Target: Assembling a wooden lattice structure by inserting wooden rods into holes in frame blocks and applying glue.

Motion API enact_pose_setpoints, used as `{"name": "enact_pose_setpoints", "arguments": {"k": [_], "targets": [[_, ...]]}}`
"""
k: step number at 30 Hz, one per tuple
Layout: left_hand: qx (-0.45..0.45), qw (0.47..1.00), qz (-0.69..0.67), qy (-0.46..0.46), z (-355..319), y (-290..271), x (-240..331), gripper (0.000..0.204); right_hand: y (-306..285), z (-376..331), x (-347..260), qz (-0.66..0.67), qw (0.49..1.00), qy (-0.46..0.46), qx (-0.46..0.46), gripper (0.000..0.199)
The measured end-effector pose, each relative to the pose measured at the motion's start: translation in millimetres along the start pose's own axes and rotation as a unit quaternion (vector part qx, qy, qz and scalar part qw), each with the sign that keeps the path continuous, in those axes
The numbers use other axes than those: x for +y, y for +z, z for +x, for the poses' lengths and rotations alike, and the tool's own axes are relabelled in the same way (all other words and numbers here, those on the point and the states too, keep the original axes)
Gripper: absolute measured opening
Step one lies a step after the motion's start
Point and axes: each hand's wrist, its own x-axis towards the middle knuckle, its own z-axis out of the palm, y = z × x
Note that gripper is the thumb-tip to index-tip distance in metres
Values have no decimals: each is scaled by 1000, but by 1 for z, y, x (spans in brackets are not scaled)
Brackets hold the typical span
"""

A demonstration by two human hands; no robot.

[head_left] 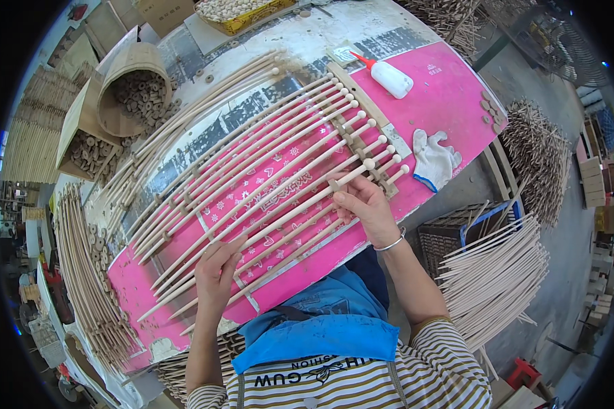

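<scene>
A long thin wooden stick (286, 217) with a round ball (369, 164) at its upper right end slants across in front of me. My right hand (365, 208) is closed on it below the ball, thumb and fingers pinching at a small wooden ring (333, 185) around the stick. Farther down the same stick, the bent fingers of my left hand (218, 264) close around it. Several similar ball-ended sticks lie side by side beneath, their upper ends on a notched wooden rack (354, 141). Some carry rings along their lower part.
The pink-covered table (450, 82) bears a white glue bottle (391, 79) with a red nozzle and a white glove (435, 158). A round tub (119, 65) and a wooden box (74, 129) of rings stand left. Bundled sticks (498, 279) lie on a crate at right.
</scene>
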Motion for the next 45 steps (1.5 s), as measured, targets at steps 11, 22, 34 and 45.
{"name": "enact_pose_setpoints", "arguments": {"k": [11, 22, 34, 45], "targets": [[68, 994, 42, 68, 38, 34, 4, 26, -33, -1, 1, -75, 990, -22, 119, 26], [72, 988, 105, 82, 74, 73, -2, 32, -41, -10, 3, -61, 992, -37, 104, 24], [66, 966, 210, 139, 81, 77, -6, 33, -35, -11, 1, -67, 996, -27, 57, 25], [125, 935, 309, 124, 90, 17, -64, 39, -25, -17, 7, -85, 996, -18, 39, 24]]}}
